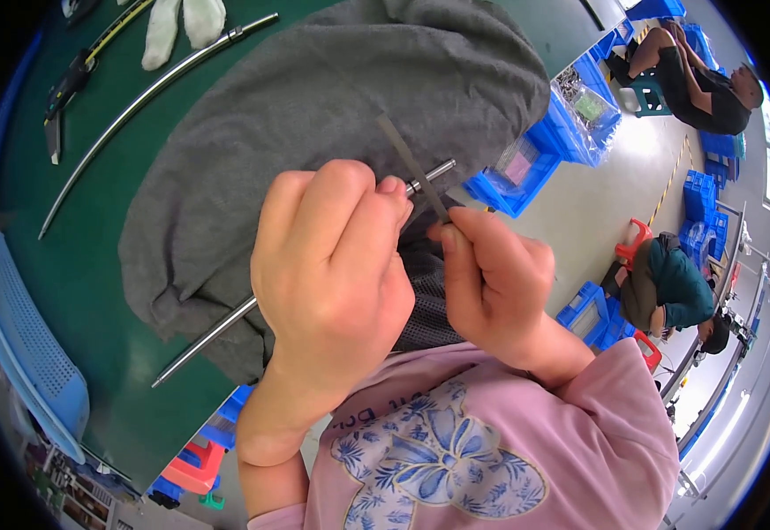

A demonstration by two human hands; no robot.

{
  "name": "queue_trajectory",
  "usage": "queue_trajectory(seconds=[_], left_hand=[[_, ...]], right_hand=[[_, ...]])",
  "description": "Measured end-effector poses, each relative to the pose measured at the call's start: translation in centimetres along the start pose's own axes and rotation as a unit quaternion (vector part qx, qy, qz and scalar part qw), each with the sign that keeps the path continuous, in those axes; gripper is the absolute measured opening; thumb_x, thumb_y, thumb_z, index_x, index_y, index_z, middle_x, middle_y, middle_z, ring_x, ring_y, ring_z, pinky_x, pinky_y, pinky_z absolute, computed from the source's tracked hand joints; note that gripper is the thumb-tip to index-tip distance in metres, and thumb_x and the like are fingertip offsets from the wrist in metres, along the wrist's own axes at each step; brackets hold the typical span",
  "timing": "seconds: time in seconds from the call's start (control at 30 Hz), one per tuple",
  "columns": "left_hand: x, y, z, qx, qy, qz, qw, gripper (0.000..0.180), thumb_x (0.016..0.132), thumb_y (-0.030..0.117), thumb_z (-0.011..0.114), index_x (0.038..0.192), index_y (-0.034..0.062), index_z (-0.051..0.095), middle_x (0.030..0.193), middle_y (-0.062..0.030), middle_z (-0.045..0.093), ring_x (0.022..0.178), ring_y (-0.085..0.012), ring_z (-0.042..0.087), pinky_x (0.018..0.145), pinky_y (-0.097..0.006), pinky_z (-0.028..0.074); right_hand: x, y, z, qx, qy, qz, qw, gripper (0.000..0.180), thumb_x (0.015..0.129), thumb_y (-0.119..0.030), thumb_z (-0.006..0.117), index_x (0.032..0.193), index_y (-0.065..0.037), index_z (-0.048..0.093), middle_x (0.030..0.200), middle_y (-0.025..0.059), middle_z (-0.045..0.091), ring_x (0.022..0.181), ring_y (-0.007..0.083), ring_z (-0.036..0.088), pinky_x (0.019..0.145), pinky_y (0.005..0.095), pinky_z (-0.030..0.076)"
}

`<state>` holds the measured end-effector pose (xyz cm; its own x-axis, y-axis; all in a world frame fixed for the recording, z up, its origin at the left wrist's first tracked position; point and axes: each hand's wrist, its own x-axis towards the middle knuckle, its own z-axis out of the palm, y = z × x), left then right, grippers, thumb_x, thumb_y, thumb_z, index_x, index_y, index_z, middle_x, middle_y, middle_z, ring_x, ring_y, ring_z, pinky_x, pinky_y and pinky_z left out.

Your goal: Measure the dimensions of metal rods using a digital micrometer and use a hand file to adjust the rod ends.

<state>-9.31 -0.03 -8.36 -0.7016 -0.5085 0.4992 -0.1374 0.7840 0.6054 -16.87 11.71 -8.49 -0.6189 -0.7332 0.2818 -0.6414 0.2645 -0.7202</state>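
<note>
My left hand (332, 261) is closed around a thin, shiny metal rod (213, 342). The rod slants from a pointed lower-left end to a stepped upper-right end just past my fingers. Between thumb and bent fingers, my right hand (502, 281) pinches a flat, narrow grey strip (400, 147), which looks like a flat file. This strip crosses the rod close to its upper-right end; whether the two touch, I cannot tell. Beneath both hands a dark grey cloth (332, 97) lies rumpled over the table and hangs toward my lap.
On the green table (129, 362) lie a second metal rod (162, 80), a yellow-and-black utility knife (69, 84) and white fabric pieces (162, 34). A light blue basket (36, 353) stands left. Blue bins (526, 190) holding bagged parts sit right. Two people sit farther right.
</note>
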Motion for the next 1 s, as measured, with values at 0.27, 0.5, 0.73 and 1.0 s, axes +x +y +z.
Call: queue_trajectory(seconds=[0.27, 0.5, 0.73, 1.0], left_hand=[[0.0, -0.2, 0.1, -0.003, 0.02, 0.004, 1.0, 0.013, 0.065, -0.004, 0.064, 0.068, 0.0029, 0.053, 0.07, -0.0046, 0.049, 0.059, -0.0207, 0.044, 0.049, -0.031, 0.036], [-0.1, -0.2, 0.1, -0.002, 0.021, 0.005, 1.0, 0.013, 0.065, -0.003, 0.065, 0.069, 0.0031, 0.054, 0.071, -0.0044, 0.05, 0.059, -0.0211, 0.045, 0.049, -0.031, 0.036], [-0.1, 0.0, -0.2, -0.001, 0.012, 0.006, 1.0, 0.013, 0.065, -0.004, 0.065, 0.068, 0.0033, 0.055, 0.07, -0.0045, 0.049, 0.058, -0.0209, 0.044, 0.049, -0.031, 0.035], [-0.2, 0.1, -0.3, 0.026, 0.0, -0.007, 1.0, 0.013, 0.064, -0.002, 0.067, 0.071, 0.0034, 0.057, 0.069, -0.0047, 0.048, 0.058, -0.0198, 0.044, 0.048, -0.029, 0.034]], right_hand=[[0.0, -0.2, -0.2, 0.002, -0.019, 0.016, 1.0, 0.01, 0.072, -0.001, 0.062, 0.079, -0.004, 0.055, 0.047, 0.0075, 0.046, 0.037, 0.0214, 0.049, 0.035, 0.0294, 0.035], [0.6, 0.0, 0.1, 0.003, -0.017, -0.007, 1.0, 0.009, 0.072, -0.002, 0.061, 0.08, -0.004, 0.055, 0.047, 0.0078, 0.047, 0.038, 0.0227, 0.05, 0.036, 0.0307, 0.037], [1.9, -0.9, -0.7, 0.061, -0.005, 0.023, 0.998, 0.004, 0.076, 0.0, 0.058, 0.079, -0.002, 0.056, 0.056, 0.0095, 0.054, 0.043, 0.02, 0.054, 0.039, 0.0275, 0.04], [0.6, 0.1, -1.6, 0.097, -0.001, 0.064, 0.993, 0.003, 0.079, 0.004, 0.054, 0.08, 0.001, 0.056, 0.056, 0.0067, 0.056, 0.041, 0.012, 0.052, 0.04, 0.0222, 0.04]])
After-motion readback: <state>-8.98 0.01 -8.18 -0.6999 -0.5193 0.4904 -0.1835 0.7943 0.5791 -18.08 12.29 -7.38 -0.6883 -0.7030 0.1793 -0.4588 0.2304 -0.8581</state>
